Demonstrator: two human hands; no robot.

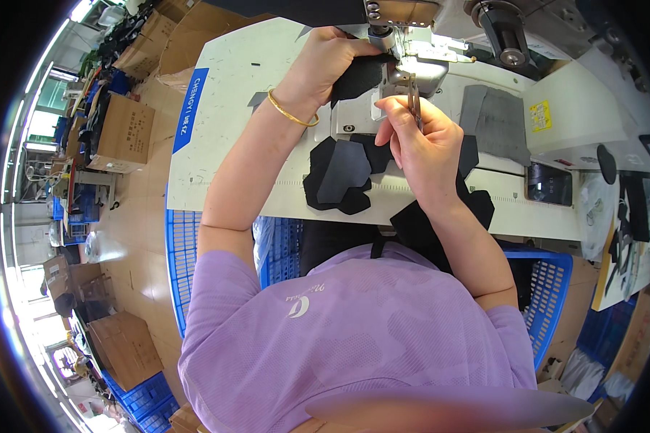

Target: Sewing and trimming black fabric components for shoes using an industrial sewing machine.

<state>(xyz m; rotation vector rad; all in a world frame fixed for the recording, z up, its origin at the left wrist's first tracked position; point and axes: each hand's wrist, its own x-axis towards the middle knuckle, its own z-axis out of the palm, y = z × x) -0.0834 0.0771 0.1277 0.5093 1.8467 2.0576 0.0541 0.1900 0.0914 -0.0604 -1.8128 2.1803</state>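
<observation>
At the far side of the white sewing table (231, 108), my left hand (325, 66) presses a black fabric piece (360, 78) beside the sewing machine's needle area (399, 49). Its fingertips are partly hidden under the machine head. My right hand (427, 141) is closed around metal tweezers (414, 105), whose tips point toward the lit needle area. Between my forearms, a grey cut piece (348, 172) lies on several black cut pieces (313, 189). Another black piece (420, 220) hangs over the near table edge under my right forearm.
A grey fabric sheet (495, 123) lies right of the needle area, near a dark control panel (549, 184). Blue plastic baskets (549, 296) stand below the table's near edge. Cardboard boxes (123, 133) are across the aisle at left.
</observation>
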